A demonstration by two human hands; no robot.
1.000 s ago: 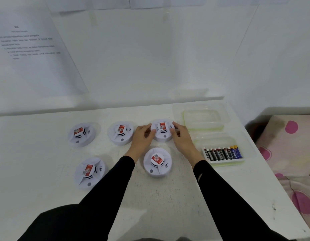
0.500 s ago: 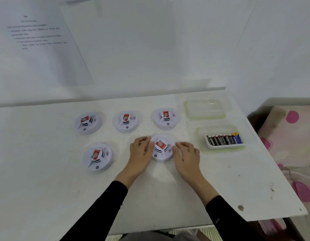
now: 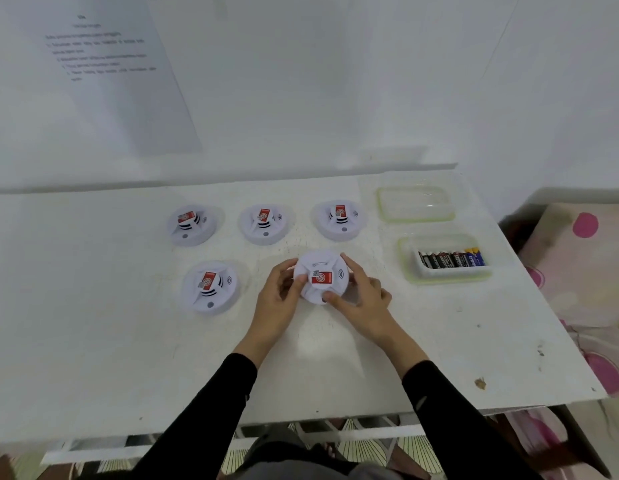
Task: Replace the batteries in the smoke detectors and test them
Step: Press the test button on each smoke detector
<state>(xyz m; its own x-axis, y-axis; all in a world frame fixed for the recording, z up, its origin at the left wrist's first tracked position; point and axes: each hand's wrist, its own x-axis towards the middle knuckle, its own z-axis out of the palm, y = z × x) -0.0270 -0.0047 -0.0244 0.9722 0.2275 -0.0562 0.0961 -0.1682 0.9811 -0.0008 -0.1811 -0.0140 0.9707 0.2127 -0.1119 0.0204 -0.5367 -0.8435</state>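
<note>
The round white plastic smoke detector with a red label (image 3: 321, 277) is at the near middle of the white worktop (image 3: 128, 341), squarely between both hands and equally close to each, the left hand (image 3: 284, 292) curled round its left rim, the right hand (image 3: 361, 296) gripping its right rim.

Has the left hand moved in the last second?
Yes. The left hand came toward the person, off the back right detector onto the front right detector.

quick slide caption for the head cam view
Left hand and right hand grip one smoke detector at the table, batteries waiting in a tray to the right.
</note>
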